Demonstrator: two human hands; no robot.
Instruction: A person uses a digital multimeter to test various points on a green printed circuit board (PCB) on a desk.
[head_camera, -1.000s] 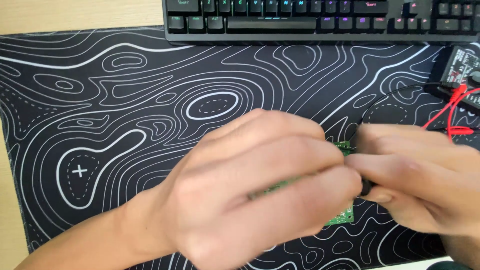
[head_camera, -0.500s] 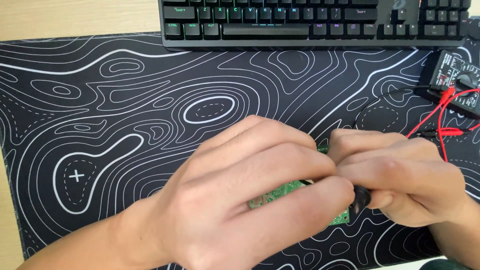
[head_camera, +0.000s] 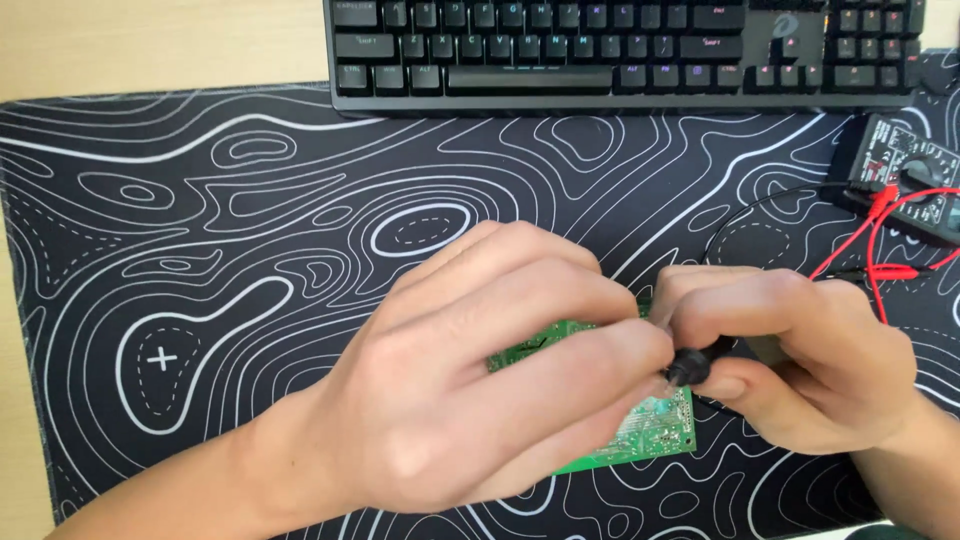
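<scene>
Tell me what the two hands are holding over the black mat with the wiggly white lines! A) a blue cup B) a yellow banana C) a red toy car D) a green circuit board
D: the left hand and the right hand close around a flat green circuit board above the desk mat.

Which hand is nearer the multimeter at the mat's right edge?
Right. The right hand lies just below-left of the multimeter, close to its red leads. The left hand sits farther left, over the green circuit board.
</scene>
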